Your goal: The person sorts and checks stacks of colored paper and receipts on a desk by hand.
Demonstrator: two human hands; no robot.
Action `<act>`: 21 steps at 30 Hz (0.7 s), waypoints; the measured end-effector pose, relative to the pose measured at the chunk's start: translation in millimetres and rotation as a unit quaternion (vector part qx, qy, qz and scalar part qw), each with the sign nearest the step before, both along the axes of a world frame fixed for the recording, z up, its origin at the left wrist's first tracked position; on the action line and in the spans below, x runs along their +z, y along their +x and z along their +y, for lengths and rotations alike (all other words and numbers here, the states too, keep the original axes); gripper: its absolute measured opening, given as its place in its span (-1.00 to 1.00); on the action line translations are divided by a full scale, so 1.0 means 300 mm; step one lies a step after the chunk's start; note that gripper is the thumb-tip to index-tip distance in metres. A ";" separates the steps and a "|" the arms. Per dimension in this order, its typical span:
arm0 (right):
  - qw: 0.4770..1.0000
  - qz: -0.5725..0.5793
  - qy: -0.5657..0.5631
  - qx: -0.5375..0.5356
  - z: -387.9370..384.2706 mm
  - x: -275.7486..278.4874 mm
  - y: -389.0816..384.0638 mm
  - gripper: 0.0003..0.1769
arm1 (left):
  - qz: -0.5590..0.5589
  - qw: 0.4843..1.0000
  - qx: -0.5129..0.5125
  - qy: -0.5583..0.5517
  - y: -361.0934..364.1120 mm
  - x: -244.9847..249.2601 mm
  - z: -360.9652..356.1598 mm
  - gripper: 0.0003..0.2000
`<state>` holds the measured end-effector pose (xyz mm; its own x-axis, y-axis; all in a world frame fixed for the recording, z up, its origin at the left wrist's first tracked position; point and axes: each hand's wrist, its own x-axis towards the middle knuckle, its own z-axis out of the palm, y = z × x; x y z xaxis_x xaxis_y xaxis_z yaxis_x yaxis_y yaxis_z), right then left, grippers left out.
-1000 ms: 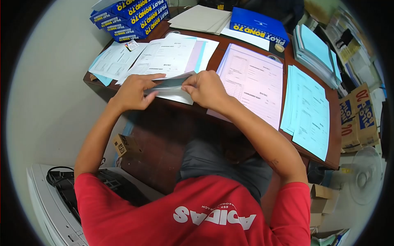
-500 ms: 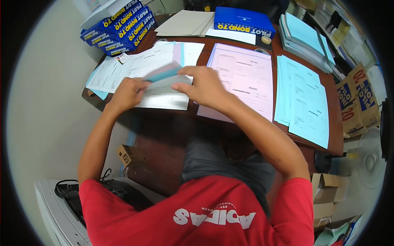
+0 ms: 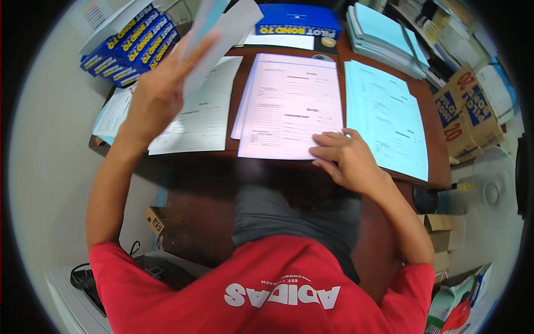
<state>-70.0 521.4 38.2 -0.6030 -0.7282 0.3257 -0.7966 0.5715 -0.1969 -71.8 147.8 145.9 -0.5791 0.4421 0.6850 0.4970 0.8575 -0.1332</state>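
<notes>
My left hand [image 3: 160, 92] is raised over the left side of the desk, closed on a few paper sheets [image 3: 233, 30], white and light blue, which are blurred by motion. Beneath it lies a stack of white printed forms [image 3: 214, 106]. In the middle sits a stack of pink printed forms [image 3: 292, 106]. My right hand [image 3: 347, 158] rests on the near right corner of that pink stack, fingers stretched out and the thumb by the edge. To its right are light blue printed forms [image 3: 389, 117], slightly fanned.
Blue paper reams [image 3: 133, 47] are piled at the far left, and a blue box [image 3: 297, 21] lies at the back. A thick bundle of blue-topped sheets [image 3: 384, 39] occupies the back right. Cardboard boxes [image 3: 467, 111] and a fan [image 3: 489, 192] stand right of the desk.
My left hand has lifted the folded-looking sheets up and away to the far left. My right hand has left those sheets and come down on the pink stack's near right corner.
</notes>
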 end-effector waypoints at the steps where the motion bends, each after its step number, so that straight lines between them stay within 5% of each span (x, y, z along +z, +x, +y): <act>1: 1.000 0.000 0.001 -0.009 0.002 0.002 -0.007 -0.76 | 0.008 0.999 -0.037 -0.036 -0.013 -0.027 0.035 -0.21; 5: 0.990 -0.117 -0.074 -0.032 0.001 0.011 -0.025 -0.83 | -0.055 0.991 -0.096 -0.076 -0.004 -0.117 0.192 -0.20; 11: 0.973 -0.202 -0.098 -0.062 0.000 0.040 -0.042 -0.85 | -0.231 0.956 -0.115 -0.137 0.000 -0.237 0.331 -0.48; 21: 0.949 -0.295 -0.069 -0.090 -0.031 0.108 -0.087 -0.80 | -0.354 0.915 -0.193 -0.027 -0.004 -0.198 0.428 -0.67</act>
<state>-96.0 512.1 70.6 -0.8209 -0.5706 -0.0226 -0.4160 0.6248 -0.6607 -72.9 276.3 86.6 -0.6623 0.7296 0.1704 0.7400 0.6014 0.3014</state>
